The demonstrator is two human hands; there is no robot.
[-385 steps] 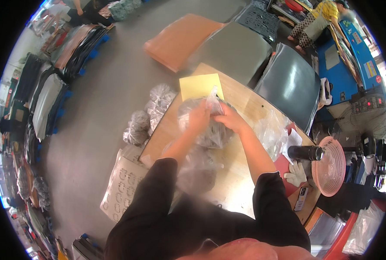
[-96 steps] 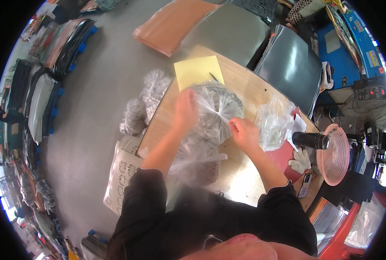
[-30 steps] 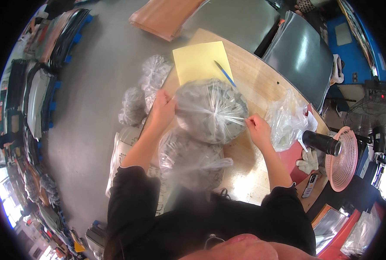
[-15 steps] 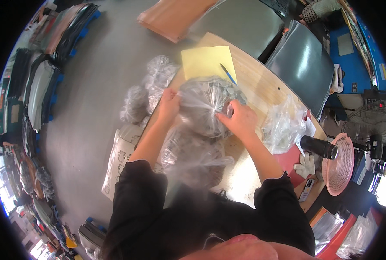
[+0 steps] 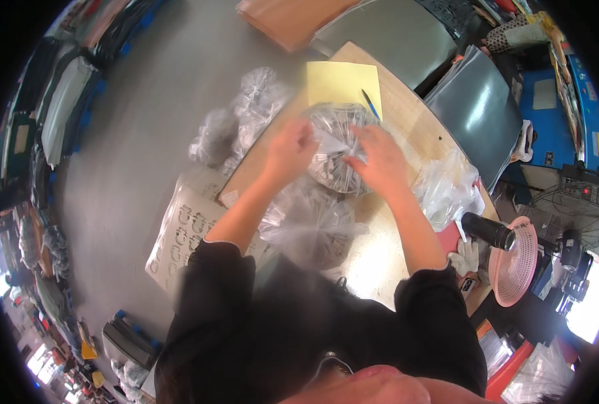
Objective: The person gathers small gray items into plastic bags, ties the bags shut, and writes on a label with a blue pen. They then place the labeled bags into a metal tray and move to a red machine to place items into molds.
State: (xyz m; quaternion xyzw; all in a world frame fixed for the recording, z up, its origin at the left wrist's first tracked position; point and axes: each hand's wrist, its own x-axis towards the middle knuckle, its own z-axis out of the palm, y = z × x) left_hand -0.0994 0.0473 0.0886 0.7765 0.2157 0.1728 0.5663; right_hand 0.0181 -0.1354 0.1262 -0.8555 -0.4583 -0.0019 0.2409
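Note:
A clear plastic bag (image 5: 340,176), full of small greyish pieces, sits on the wooden table with its top gathered and twisted. My right hand (image 5: 382,160) is at the right of the gathered neck, thumb and fingers apart. On the left side of the neck is my left hand (image 5: 290,151), its fingers curled but smeared by motion; whether it holds the plastic I cannot make out. Nearer to me lies a second clear bag (image 5: 306,225), filled and with a loose twisted end. Beyond the first bag, a blue pen (image 5: 370,104) rests on a yellow sheet (image 5: 336,81).
Several filled clear bags (image 5: 256,111) stand off the table's left edge, near a white sack with dark markings (image 5: 185,222). To the right are crumpled plastic bags (image 5: 447,192), a black bottle (image 5: 488,231), a glove (image 5: 466,256) and a pink basket (image 5: 515,266). Dark sheets (image 5: 478,111) are stacked beyond.
My left hand has come in closer to the bag's neck, and the plastic stretched toward it has slackened. My right thumb and fingers have spread. The whole view has shifted slightly.

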